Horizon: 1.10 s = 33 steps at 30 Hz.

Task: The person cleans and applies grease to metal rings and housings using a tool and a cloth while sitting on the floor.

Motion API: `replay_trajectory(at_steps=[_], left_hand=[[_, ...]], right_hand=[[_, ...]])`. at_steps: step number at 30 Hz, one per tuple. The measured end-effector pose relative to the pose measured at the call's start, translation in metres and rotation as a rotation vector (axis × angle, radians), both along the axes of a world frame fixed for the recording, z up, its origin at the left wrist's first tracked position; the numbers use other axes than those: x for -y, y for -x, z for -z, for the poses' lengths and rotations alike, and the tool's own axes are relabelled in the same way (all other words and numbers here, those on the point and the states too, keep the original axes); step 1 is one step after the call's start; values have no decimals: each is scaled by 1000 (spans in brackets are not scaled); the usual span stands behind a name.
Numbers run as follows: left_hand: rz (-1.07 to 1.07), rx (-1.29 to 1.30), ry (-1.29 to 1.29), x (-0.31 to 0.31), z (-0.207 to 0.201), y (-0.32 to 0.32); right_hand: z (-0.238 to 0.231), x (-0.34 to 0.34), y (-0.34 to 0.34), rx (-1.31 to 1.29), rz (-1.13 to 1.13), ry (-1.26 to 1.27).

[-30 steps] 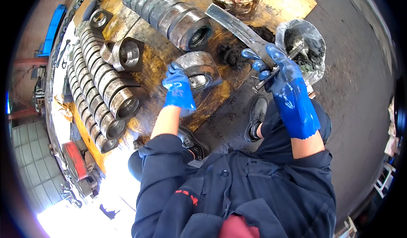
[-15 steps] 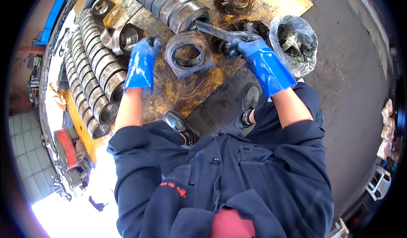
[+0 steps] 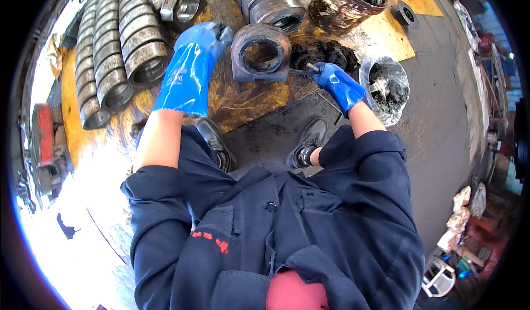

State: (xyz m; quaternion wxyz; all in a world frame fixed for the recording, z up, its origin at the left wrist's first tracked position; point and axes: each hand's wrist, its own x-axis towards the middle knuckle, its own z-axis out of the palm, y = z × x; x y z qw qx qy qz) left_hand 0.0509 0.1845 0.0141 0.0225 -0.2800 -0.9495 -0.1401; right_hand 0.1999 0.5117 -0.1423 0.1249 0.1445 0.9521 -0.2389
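Tally: blue-gloved hands point(image 3: 203, 38), 2; flat-bladed metal tool point(image 3: 302, 73), 1; rows of worn grey metal rings point(image 3: 144, 49), 4, rings per row not clearly countable; loose thick metal rings point(image 3: 259, 77), 3; small black holed disc point(image 3: 398, 15), 1; brown-stained bucket point(image 3: 338, 12), 1; clear plastic bag point(image 3: 404, 88), 1; black shoes point(image 3: 308, 137), 2.

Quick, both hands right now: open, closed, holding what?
Left hand: fingers curled closed beside the metal ring; whether it holds anything cannot be told.
Right hand: closed on a flat metal tool.
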Motion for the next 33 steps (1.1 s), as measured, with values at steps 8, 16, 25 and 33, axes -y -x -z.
replay_trajectory(at_steps=[8, 16, 25, 33], left_hand=[[-59, -33, 31, 16, -2, 13], [-86, -55, -13, 18, 4, 20], [-77, -63, -23, 28, 5, 15], [-29, -176, -87, 34, 2, 8]], right_hand=[[44, -13, 11, 117, 55, 177], [92, -39, -23, 99, 258, 376], [106, -3, -48, 35, 314, 670], [108, -24, -65, -155, 575, 878]])
